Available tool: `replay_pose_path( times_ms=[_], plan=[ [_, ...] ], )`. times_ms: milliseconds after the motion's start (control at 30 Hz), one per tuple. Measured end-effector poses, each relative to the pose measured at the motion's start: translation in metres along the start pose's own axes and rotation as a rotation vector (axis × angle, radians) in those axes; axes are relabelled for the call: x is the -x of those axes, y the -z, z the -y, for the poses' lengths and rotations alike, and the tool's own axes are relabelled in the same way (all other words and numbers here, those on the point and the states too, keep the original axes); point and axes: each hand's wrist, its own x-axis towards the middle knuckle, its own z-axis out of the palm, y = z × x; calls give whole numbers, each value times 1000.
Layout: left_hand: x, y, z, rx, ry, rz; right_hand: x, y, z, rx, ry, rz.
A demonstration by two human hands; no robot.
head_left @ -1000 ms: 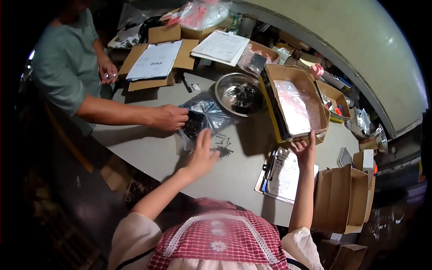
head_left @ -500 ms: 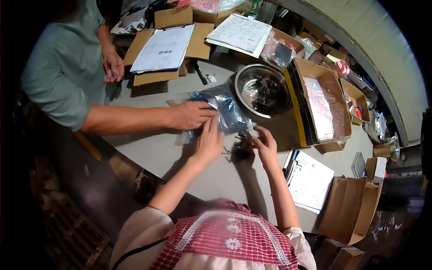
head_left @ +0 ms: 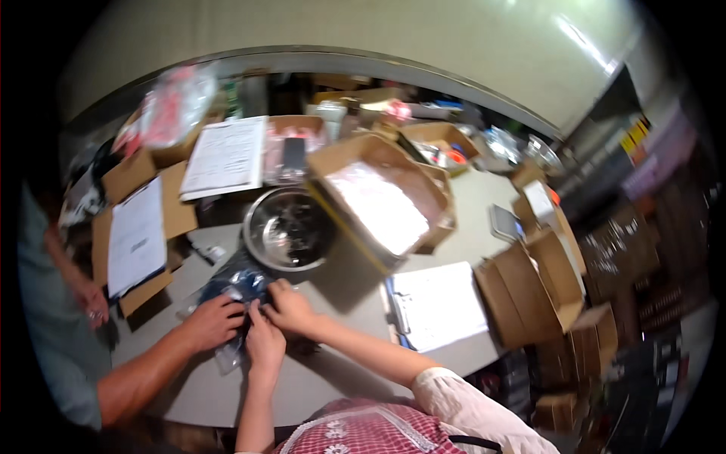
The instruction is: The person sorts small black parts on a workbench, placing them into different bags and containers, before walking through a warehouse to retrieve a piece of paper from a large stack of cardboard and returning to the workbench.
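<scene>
A clear plastic bag (head_left: 240, 278) with dark blue contents lies on the grey table. My left hand (head_left: 266, 344) has its fingers closed at the bag's right edge. Beside it, my right hand (head_left: 295, 309) pinches the same edge higher up, fingertips nearly touching the left ones; blur hides the exact grip. A co-worker's hand (head_left: 212, 324) rests on the bag from the left. Small dark parts (head_left: 304, 346) lie on the table, partly behind my right forearm. Just beyond the bag stands a steel bowl (head_left: 253, 240) holding dark pieces in clear wrapping.
An open carton (head_left: 333, 198) with clear plastic bags stands right of the bowl. A clipboard with papers (head_left: 439, 306) lies near the right front, beside empty cardboard boxes (head_left: 522, 284). More papers (head_left: 138, 238) rest on a carton at the left. A co-worker stands there.
The view has swung to the right. My right hand has come in from the loose dark parts to the bag's edge, close to my left hand. The co-worker's hand stays on the bag.
</scene>
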Motion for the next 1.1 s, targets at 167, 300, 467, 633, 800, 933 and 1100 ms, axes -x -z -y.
replay_pose_path(
  times_ms=[167, 300, 467, 633, 800, 933, 1100],
  plan=[
    [26, -8, -6, -112, -202, 14, 31, 5, 6, -65, -78, -26],
    [39, 6, 11, -275, -284, -147, 42, -1, 17, -88, -59, -21],
    [42, 21, 24, -233, -161, -128, 39, 0, 18, -126, -9, 52],
    [31, 27, 44, -268, -190, -187, 39, -6, 29, -156, 31, 104],
    [13, 24, 53, -347, -51, -253, 6, -22, 14, -87, 39, 102],
    [-4, 6, 55, -652, -13, -314, -23, -30, 24, 89, 30, 138],
    [-2, 20, 66, -558, 11, -373, -31, -51, 41, 199, 239, 129]
  ],
)
